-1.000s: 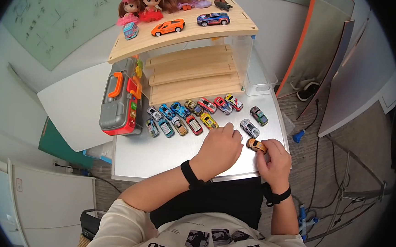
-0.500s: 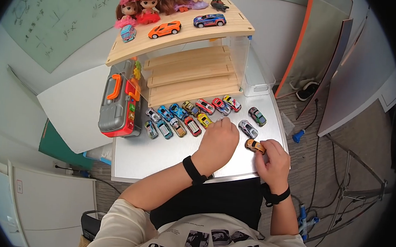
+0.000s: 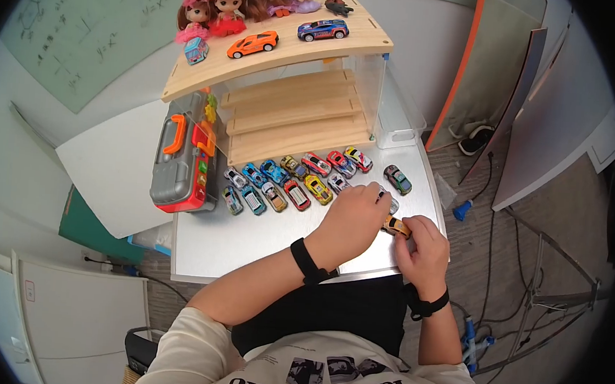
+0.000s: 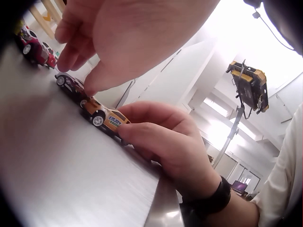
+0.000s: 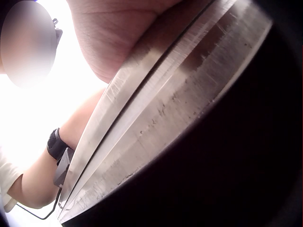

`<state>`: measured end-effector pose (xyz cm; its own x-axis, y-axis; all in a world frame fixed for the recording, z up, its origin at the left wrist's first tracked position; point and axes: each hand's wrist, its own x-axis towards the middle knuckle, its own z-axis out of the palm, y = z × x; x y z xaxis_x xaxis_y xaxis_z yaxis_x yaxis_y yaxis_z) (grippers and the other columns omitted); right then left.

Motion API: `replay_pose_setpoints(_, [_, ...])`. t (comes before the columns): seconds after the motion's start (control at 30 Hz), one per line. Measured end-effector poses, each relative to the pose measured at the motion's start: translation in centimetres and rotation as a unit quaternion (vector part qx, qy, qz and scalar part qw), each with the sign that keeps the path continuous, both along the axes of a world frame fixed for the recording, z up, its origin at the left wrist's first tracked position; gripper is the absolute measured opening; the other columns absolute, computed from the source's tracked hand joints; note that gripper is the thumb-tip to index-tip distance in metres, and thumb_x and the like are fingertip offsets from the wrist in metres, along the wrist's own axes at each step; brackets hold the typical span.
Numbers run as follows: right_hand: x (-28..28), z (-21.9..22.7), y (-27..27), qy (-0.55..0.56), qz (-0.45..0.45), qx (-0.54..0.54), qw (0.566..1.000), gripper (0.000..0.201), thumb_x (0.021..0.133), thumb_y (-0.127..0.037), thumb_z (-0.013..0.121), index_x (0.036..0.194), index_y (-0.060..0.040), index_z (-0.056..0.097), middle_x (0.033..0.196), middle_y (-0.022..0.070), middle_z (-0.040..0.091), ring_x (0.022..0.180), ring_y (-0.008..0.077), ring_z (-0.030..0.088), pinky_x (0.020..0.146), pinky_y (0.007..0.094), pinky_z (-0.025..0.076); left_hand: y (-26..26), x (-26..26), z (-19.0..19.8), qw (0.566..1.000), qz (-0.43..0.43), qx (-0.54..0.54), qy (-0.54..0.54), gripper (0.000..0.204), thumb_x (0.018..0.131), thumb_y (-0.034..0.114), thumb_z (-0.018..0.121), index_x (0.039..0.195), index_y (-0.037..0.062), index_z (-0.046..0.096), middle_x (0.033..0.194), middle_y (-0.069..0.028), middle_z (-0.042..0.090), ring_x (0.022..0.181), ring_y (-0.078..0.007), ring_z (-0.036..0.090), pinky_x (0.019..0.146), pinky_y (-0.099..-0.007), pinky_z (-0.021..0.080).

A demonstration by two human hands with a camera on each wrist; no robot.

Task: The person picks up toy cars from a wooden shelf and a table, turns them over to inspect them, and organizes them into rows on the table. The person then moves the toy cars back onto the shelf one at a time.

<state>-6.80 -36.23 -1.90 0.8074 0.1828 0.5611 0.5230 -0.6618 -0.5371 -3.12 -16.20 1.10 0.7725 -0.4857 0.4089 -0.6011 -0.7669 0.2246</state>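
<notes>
Head view: we list 1 orange car [image 3: 393, 226] on the worktop [image 3: 204, 245], pinched between thumb and fingers of the right hand [image 3: 424, 250]. 1 left hand [image 3: 354, 220], fingers bent over 1 silver car [image 3: 394, 205]; whether they grip it, we cannot tell. Farther left, 2 rows of toy cars [image 3: 296, 195].

Left wrist view: we note "ENJOY" lettering on the orange car, nose-to-tail with the silver car.

Right wrist view: we record 1 palm beside the worktop's metal edge.
</notes>
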Motion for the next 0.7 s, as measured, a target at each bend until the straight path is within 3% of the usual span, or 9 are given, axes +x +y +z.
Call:
replay_pose_setpoints(0.1, [0.1,-0.2,-0.1,-0.005,-0.002,0.004,1.0,0.025,0.078,-0.007,0.076,0.102,-0.0007,0.072,0.098,0.0141,0.072,0.075,0.0316,0.071,0.066,0.0388,0.056,-0.7,0.4,-0.2,0.999,-0.037,-0.002,0.014,0.028,0.085,0.006,0.065,0.111,-0.0051,0.069,0.094,-0.0163,0.063,0.085,-0.0314,0.066,0.078,-0.0436,0.054])
replay_pose_setpoints(0.2, [-0.1,-0.1,-0.1,-0.001,-0.01,0.007,1.0,0.024,0.078,-0.006,0.076,0.101,-0.0007,0.072,0.097,0.0139,0.072,0.074,0.0312,0.071,0.066,0.0383,0.057,-1.1,0.9,-0.5,0.999,-0.046,0.023,-0.001,0.023,0.086,0.007,0.065,0.105,-0.0048,0.068,0.094,-0.0161,0.063,0.086,-0.032,0.066,0.079,-0.0436,0.054])
replay_pose_setpoints(0.3, [-0.1,-0.3,-0.2,-0.004,-0.009,0.012,1.0,0.023,0.078,-0.007,0.075,0.1,-0.0008,0.072,0.096,0.0138,0.072,0.074,0.031,0.071,0.065,0.038,0.056,-1.2,1.2,-0.8,0.997,-0.008,0.08,0.007,0.012,0.088,0.01,0.065,0.092,-0.0018,0.065,0.092,-0.0158,0.064,0.087,-0.0328,0.066,0.08,-0.0437,0.054])
replay_pose_setpoints(0.53, [-0.1,-0.3,-0.2,-0.004,-0.015,0.014,1.0,0.023,0.078,-0.007,0.075,0.1,-0.0003,0.072,0.095,0.0137,0.072,0.073,0.0305,0.071,0.065,0.0376,0.056,-0.6,1.8,-1.2,0.996,0.03,0.084,-0.007,0.012,0.083,0.007,0.065,0.091,-0.0003,0.071,0.093,-0.0153,0.065,0.091,-0.0301,0.066,0.082,-0.0412,0.052])
replay_pose_setpoints(0.6, [-0.2,-0.2,-0.2,-0.004,-0.015,0.014,1.0,0.023,0.078,-0.007,0.075,0.1,-0.0002,0.072,0.095,0.0137,0.072,0.073,0.0304,0.071,0.065,0.0376,0.056,-0.5,2.0,-1.3,0.995,0.046,0.084,-0.015,0.014,0.089,0.014,0.068,0.088,0.0,0.068,0.092,-0.0166,0.064,0.091,-0.0344,0.065,0.083,-0.0458,0.052])
replay_pose_setpoints(0.7, [-0.2,-0.2,-0.2,-0.003,-0.016,0.015,1.0,0.023,0.078,-0.006,0.075,0.099,0.0,0.072,0.095,0.0136,0.072,0.073,0.0303,0.071,0.065,0.0375,0.056,-0.5,1.8,-0.9,0.997,0.054,0.047,-0.02,0.015,0.087,0.013,0.071,0.09,-0.0012,0.068,0.093,-0.0168,0.064,0.091,-0.0354,0.065,0.083,-0.0462,0.052])
